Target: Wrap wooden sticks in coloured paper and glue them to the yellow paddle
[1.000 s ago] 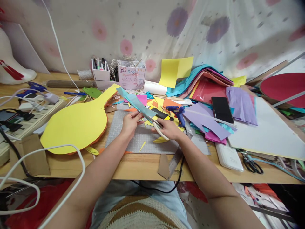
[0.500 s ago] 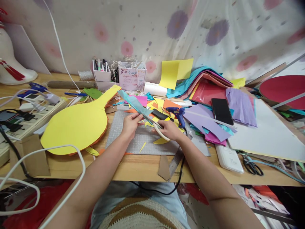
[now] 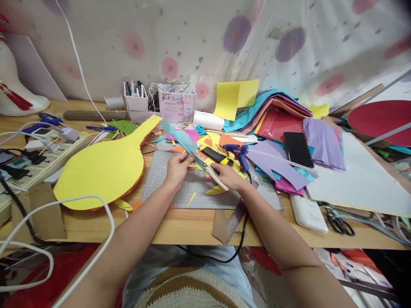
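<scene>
My left hand [image 3: 178, 169] pinches a strip of light blue paper [image 3: 180, 137] between thumb and fingers, above the grey cutting mat [image 3: 157, 179]. In my right hand [image 3: 227, 175] is a pair of scissors with white handles [image 3: 217, 177]; their blades meet the near end of the blue paper. Whether the blades are fully closed is hard to see. Yellow paper scraps [image 3: 192, 199] lie on the mat below. A blue glue gun [image 3: 241, 155] rests just beyond my right hand, beside a black and yellow tool [image 3: 215, 155].
At left lies a large yellow paddle-shaped cutout [image 3: 99, 171], near a power strip [image 3: 69, 149]. Purple paper [image 3: 279, 162], a black phone [image 3: 298, 149] and a white power bank [image 3: 308, 211] are at right. A metal ruler [image 3: 238, 216] overhangs the mat; black scissors [image 3: 340, 223] lie near the edge.
The scissors' white handles have come closer together. The blue paper has tilted to a steeper angle, and both hands stay in nearly the same place.
</scene>
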Available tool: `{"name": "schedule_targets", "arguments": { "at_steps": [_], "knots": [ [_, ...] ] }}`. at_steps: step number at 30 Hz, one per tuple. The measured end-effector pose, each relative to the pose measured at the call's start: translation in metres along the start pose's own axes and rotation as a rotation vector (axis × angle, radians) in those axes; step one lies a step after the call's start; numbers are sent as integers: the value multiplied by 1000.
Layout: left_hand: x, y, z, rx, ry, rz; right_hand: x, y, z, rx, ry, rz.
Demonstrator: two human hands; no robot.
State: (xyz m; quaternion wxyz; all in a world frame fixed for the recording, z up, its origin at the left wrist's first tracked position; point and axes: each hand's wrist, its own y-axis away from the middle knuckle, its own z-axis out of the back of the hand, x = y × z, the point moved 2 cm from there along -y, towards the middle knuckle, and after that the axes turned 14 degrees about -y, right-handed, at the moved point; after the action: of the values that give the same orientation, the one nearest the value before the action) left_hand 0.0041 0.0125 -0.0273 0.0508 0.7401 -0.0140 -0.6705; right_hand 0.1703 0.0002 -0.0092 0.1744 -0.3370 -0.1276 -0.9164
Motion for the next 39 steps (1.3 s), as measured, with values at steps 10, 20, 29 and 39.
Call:
{"name": "schedule_targets", "arguments": {
  "at_steps": [10,20,29,39],
  "knots": [
    [3,5,-9,46,-37,-10,-2,-8,-3,9,-121,21],
    [5,5,-10,54,-46,-21,-6,-10,-5,-25,-222,42],
    [6,3,-10,31,5,18,-6,-11,-6,-59,-217,19],
    [6,3,-8,18,-4,33,-3,-13,-7,-44,-186,10]
  ]
}}
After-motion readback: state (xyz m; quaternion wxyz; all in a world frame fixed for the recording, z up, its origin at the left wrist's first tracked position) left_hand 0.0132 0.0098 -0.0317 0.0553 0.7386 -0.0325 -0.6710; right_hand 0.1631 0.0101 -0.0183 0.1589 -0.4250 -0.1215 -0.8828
